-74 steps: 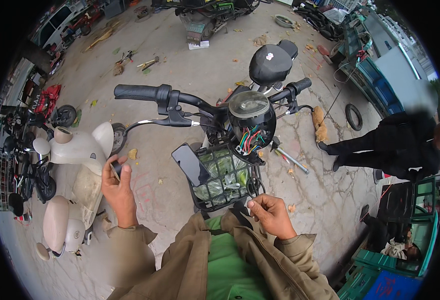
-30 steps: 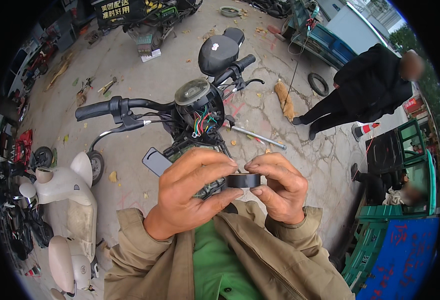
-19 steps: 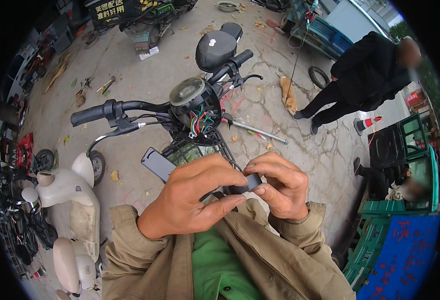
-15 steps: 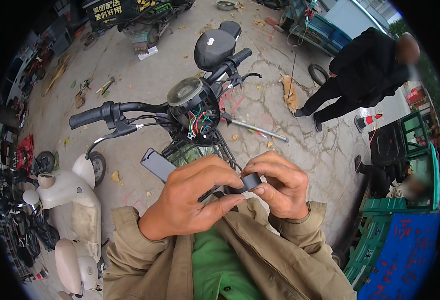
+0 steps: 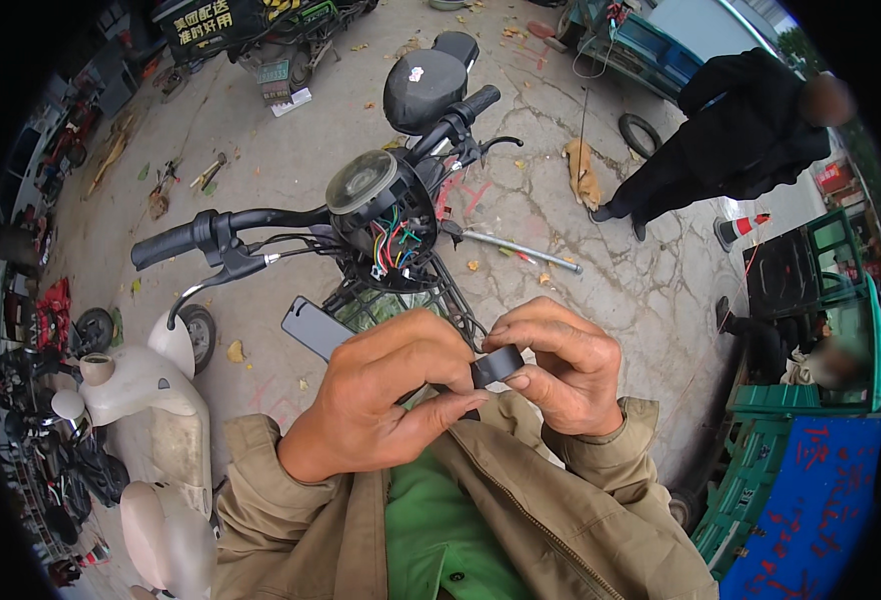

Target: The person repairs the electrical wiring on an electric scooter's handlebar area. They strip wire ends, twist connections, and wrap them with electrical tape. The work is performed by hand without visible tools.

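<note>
In front of my chest I hold a small roll of black tape (image 5: 499, 367) between both hands. My right hand (image 5: 573, 368) is closed on the roll's right side, thumb below and fingers above. On its left side, the bent fingers of my left hand (image 5: 386, 385) press against the roll; whether they pinch a loose end is hidden. Just beyond my hands stands a two-wheeler's handlebar (image 5: 281, 215). Its round headlight housing (image 5: 366, 185) is open at the near side, and coloured wires (image 5: 393, 245) hang out. A dark phone-like slab (image 5: 316, 328) lies beside my left hand.
A metal rod (image 5: 526, 250) lies on the cracked ground. A tan dog (image 5: 583, 175) rests near a standing person in black (image 5: 741, 130) and a loose tyre (image 5: 641, 135). To the left is a cream scooter (image 5: 146, 400); on the right are a cone (image 5: 741, 230) and a green vehicle (image 5: 751, 470).
The roll has turned slightly between my fingers, showing more of its outer face. My hands stay nearly in place, while the whole view has shifted a little.
</note>
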`<state>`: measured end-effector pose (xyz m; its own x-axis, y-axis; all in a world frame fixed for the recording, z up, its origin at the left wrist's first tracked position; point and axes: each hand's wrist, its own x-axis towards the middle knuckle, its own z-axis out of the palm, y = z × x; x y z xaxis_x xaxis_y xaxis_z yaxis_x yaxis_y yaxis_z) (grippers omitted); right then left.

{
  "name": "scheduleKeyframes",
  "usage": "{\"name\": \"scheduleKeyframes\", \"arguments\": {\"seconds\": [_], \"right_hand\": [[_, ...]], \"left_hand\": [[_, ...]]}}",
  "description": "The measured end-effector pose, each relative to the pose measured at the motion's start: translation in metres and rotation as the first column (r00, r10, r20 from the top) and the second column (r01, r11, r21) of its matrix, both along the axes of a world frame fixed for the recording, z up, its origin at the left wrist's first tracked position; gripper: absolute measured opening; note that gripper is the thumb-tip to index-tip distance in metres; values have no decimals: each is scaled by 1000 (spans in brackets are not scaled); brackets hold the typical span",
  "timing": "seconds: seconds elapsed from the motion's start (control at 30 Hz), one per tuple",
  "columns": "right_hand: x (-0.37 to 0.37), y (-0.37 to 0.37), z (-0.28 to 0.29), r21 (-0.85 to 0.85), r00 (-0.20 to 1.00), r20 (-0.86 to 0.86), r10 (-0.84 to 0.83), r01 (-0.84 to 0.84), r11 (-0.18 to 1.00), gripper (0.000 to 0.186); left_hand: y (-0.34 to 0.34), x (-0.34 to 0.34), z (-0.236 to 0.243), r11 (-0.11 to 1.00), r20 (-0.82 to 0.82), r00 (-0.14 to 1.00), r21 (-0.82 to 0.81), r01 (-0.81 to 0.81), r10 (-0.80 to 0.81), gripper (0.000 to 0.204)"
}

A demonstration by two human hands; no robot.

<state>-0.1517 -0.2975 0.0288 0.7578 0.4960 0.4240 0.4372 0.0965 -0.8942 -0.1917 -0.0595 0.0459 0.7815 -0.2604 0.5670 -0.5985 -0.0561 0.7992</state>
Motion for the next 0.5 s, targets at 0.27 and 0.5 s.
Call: {"name": "scheduleKeyframes", "arguments": {"seconds": [0.27,0.5], "right_hand": [[4,0,-4,13,1000,16,7,-8,1000,29],[5,1,-3,10,1000,17,8,-9,1000,29]], "left_hand": [[-3,2,2,1000,-11,1000,9,-21,21,26],[-3,0,0,1000,-18,1000,-2,-21,21,28]]}}
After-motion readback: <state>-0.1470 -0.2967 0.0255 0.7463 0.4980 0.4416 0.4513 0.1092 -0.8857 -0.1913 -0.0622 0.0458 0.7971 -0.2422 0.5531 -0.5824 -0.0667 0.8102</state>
